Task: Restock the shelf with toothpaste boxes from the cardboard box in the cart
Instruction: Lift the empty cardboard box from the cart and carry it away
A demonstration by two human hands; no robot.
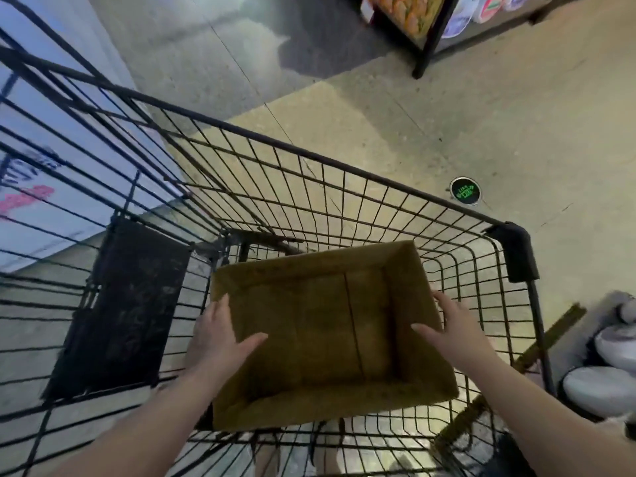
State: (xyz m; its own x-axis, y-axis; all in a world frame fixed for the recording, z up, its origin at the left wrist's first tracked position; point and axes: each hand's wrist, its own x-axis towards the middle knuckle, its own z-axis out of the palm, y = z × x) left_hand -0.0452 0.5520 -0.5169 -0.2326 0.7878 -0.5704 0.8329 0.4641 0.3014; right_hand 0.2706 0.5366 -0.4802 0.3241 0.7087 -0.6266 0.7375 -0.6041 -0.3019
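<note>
An open brown cardboard box sits inside the black wire cart. Its inside shows only bare cardboard; no toothpaste boxes are visible in it. My left hand grips the box's left wall, thumb inside and fingers outside. On the right wall rests my right hand, thumb inside, fingers over the rim. A dark shelf unit with colourful packages stands at the top right, far from the cart.
The cart's black child-seat flap hangs at the left. A white wall with pink markings runs along the left. A round green floor sticker lies beyond the cart. White round packages sit low at the right edge.
</note>
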